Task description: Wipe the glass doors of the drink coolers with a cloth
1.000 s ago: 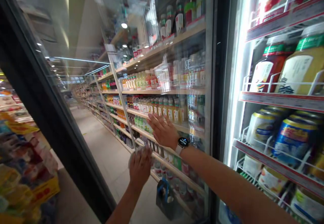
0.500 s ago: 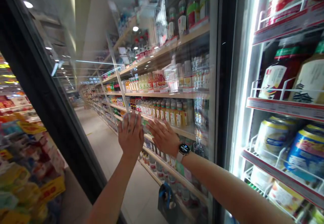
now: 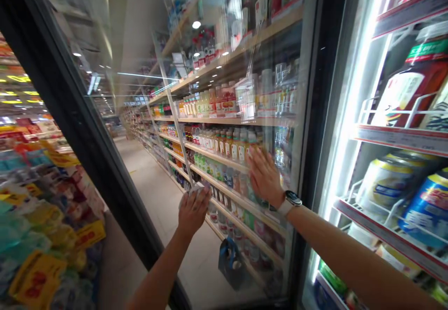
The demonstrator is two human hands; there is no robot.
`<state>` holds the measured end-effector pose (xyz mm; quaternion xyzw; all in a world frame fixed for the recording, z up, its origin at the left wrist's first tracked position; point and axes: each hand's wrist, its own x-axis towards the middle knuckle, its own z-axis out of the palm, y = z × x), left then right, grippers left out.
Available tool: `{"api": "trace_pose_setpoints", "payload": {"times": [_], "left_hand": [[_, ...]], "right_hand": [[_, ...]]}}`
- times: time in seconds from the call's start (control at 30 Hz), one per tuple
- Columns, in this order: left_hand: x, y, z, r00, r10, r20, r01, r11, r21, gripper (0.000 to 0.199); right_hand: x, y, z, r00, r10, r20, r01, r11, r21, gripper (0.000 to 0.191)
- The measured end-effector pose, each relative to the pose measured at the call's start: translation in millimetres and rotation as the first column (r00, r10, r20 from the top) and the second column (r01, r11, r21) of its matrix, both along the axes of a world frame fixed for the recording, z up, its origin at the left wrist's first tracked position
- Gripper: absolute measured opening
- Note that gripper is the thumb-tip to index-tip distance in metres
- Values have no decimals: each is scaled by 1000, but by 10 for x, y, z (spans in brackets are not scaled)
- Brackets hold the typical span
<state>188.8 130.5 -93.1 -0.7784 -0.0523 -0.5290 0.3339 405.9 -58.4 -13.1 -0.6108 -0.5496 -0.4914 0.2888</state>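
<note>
A tall glass door in a black frame fills the middle of the view. My left hand is at the glass, fingers bent together over a pale, crumpled piece that looks like a cloth or wipe; most of it is hidden. Higher and to the right, my right hand lies flat toward the glass with its fingers stretched out, holding nothing, slightly smeared by motion. A watch with a pale strap sits on the right wrist.
At right, a lit cooler holds wire-fronted shelves with bottles and blue-yellow cans. Shelves of drinks and a dark bag-like thing with blue show in the glass. Packaged goods with yellow signs are piled left.
My left hand has moved down and its fingers have bent. My right hand has shifted right, away from the left. The view has turned slightly, so the scene sits differently.
</note>
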Motion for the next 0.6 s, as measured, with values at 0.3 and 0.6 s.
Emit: {"api": "trace_pose_setpoints", "payload": {"times": [0.3,0.6], "left_hand": [[555,-194,1162,947,41,318,39,969,-243,57],[1142,-789,629,995,-78,54,80,996,-33,56]], "right_hand": [[360,7,-180,984,-174,38,173,985,18,63],[322,-26,-150,982,-185,27,185,983,1,60]]}}
